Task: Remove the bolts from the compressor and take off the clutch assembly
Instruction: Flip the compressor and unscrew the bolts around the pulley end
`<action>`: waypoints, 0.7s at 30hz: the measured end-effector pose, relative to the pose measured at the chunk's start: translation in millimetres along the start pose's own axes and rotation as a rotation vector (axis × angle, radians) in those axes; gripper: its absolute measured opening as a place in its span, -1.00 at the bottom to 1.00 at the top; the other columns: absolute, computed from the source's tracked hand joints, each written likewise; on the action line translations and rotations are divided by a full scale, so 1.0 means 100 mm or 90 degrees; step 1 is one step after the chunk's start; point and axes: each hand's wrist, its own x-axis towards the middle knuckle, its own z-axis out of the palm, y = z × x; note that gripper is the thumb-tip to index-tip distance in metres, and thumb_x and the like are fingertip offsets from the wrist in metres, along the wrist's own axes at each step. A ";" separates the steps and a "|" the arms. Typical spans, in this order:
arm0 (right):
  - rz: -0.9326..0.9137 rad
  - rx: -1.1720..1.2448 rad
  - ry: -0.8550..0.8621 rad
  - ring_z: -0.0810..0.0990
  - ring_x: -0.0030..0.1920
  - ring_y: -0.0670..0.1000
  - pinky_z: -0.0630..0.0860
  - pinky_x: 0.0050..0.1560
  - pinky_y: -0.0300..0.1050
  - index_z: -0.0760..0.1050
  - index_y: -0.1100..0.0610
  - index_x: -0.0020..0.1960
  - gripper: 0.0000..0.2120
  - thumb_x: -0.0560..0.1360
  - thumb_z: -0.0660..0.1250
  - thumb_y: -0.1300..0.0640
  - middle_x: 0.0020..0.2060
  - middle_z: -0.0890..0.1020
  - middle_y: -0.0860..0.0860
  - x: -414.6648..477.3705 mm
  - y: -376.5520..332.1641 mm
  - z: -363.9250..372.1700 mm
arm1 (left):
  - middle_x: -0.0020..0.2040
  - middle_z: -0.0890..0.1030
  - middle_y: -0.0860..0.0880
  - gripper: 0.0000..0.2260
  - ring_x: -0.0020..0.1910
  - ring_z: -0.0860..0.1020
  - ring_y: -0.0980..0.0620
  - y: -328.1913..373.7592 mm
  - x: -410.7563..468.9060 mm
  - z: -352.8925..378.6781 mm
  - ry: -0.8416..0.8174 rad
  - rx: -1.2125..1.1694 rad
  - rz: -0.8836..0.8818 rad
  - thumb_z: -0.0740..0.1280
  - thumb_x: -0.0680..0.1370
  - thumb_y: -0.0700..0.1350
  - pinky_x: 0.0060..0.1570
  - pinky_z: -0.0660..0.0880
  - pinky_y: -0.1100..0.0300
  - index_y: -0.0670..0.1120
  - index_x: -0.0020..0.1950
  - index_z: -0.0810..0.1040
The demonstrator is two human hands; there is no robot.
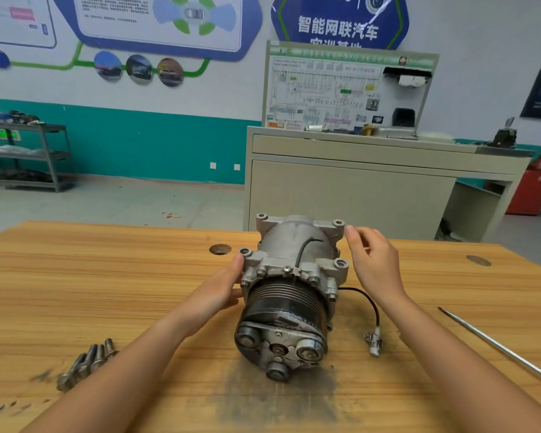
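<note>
A grey metal compressor [297, 245] lies on the wooden table [107, 276], with its black ribbed pulley and clutch assembly [281, 335] facing me. My left hand [222, 289] rests against the left side of the front flange, fingers straight. My right hand [372, 264] hovers just right of the body with relaxed fingers, holding nothing. Several removed long bolts [86, 364] lie together at the near left. A black wire runs from the compressor to a small connector [374, 340] on the table.
A long thin metal rod [497, 342] lies at the right of the table. Dark grease smears mark the wood in front of the clutch. A beige cabinet with a wiring-diagram board [350, 182] stands behind the table, and a metal shelf stands far left.
</note>
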 end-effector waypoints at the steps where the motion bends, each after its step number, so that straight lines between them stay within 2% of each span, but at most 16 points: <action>1: -0.044 -0.003 -0.018 0.41 -0.35 -0.19 0.24 -0.35 -0.33 0.38 -0.06 -0.33 -0.71 0.56 0.16 -0.07 -0.42 0.45 -0.15 -0.10 -0.03 -0.03 | 0.08 0.62 0.09 -0.45 0.13 0.57 0.09 -0.01 0.01 0.00 0.035 0.021 0.033 -0.03 0.44 0.30 0.15 0.45 0.27 0.06 0.17 0.54; 2: -0.069 0.003 -0.053 0.39 -0.39 -0.17 0.22 -0.38 -0.30 0.32 -0.06 -0.36 -0.68 0.53 0.12 -0.12 -0.48 0.39 -0.14 -0.18 -0.05 -0.06 | 0.00 0.65 0.08 -0.47 0.08 0.58 0.10 -0.02 0.03 0.00 0.072 0.045 0.068 -0.01 0.43 0.28 0.07 0.47 0.33 0.01 0.07 0.58; 3: -0.076 -0.004 -0.101 0.36 -0.42 -0.16 0.21 -0.39 -0.28 0.29 -0.05 -0.37 -0.66 0.50 0.09 -0.19 -0.50 0.37 -0.13 -0.23 -0.08 -0.07 | -0.04 0.65 0.04 -0.47 0.04 0.59 0.09 -0.02 0.05 -0.01 0.096 0.069 0.095 0.00 0.44 0.25 0.05 0.50 0.29 -0.05 0.02 0.60; 6: -0.088 -0.085 -0.219 0.36 -0.44 -0.15 0.24 -0.38 -0.20 0.33 0.03 -0.31 -0.51 0.44 0.01 -0.37 -0.48 0.41 -0.10 -0.26 -0.11 -0.09 | -0.10 0.65 -0.07 -0.44 -0.05 0.60 -0.03 -0.04 0.10 -0.03 0.108 0.103 0.138 0.01 0.45 0.24 0.08 0.51 -0.01 -0.15 -0.03 0.60; 9: -0.115 -0.140 -0.230 0.36 -0.44 -0.13 0.23 -0.38 -0.12 0.25 0.01 -0.36 -0.52 0.48 -0.01 -0.36 -0.50 0.38 -0.09 -0.25 -0.09 -0.07 | -0.10 0.63 -0.20 -0.35 -0.07 0.57 -0.19 -0.08 0.14 0.00 0.145 0.124 0.172 0.00 0.45 0.27 0.03 0.48 -0.16 -0.26 -0.02 0.58; 13: -0.107 -0.128 -0.208 0.38 -0.49 -0.17 0.25 -0.40 -0.26 0.20 -0.05 -0.46 -0.56 0.36 -0.04 -0.37 -0.58 0.34 -0.13 -0.26 -0.11 -0.07 | -0.13 0.63 -0.21 -0.36 -0.12 0.58 -0.18 -0.13 0.19 0.02 0.176 0.142 0.206 0.00 0.50 0.25 -0.04 0.48 -0.21 -0.29 -0.02 0.57; 15: -0.103 -0.131 -0.203 0.38 -0.49 -0.16 0.27 -0.39 -0.29 0.18 -0.05 -0.47 -0.55 0.37 -0.02 -0.37 -0.60 0.33 -0.13 -0.27 -0.13 -0.08 | -0.20 0.62 -0.17 -0.29 -0.19 0.59 -0.08 -0.13 0.18 0.02 0.183 0.140 0.203 0.01 0.50 0.37 -0.08 0.51 -0.12 -0.27 -0.09 0.57; 17: -0.108 -0.153 -0.217 0.35 -0.47 -0.13 0.25 -0.39 -0.29 0.18 -0.04 -0.46 -0.52 0.48 0.10 -0.33 -0.58 0.33 -0.13 -0.29 -0.16 -0.11 | -0.30 0.59 -0.07 -0.16 -0.32 0.54 0.14 -0.12 0.13 0.03 0.192 0.149 0.219 -0.05 0.35 0.55 -0.21 0.47 0.17 -0.22 -0.19 0.56; 18: -0.113 -0.166 -0.229 0.35 -0.45 -0.09 0.23 -0.38 -0.27 0.18 -0.04 -0.46 -0.54 0.51 0.14 -0.25 -0.56 0.33 -0.14 -0.30 -0.17 -0.13 | -0.33 0.58 -0.04 -0.10 -0.35 0.51 0.18 -0.11 0.10 0.03 0.195 0.153 0.227 -0.08 0.28 0.60 -0.29 0.42 0.24 -0.21 -0.21 0.56; 21: -0.119 -0.160 -0.252 0.32 -0.46 -0.18 0.18 -0.38 -0.21 0.19 -0.03 -0.45 -0.60 0.51 0.20 -0.07 -0.54 0.33 -0.13 -0.40 -0.27 -0.21 | -0.30 0.60 -0.09 -0.01 -0.35 0.53 0.13 -0.11 -0.10 0.05 0.202 0.143 0.226 -0.09 0.22 0.64 -0.32 0.42 0.22 -0.25 -0.16 0.60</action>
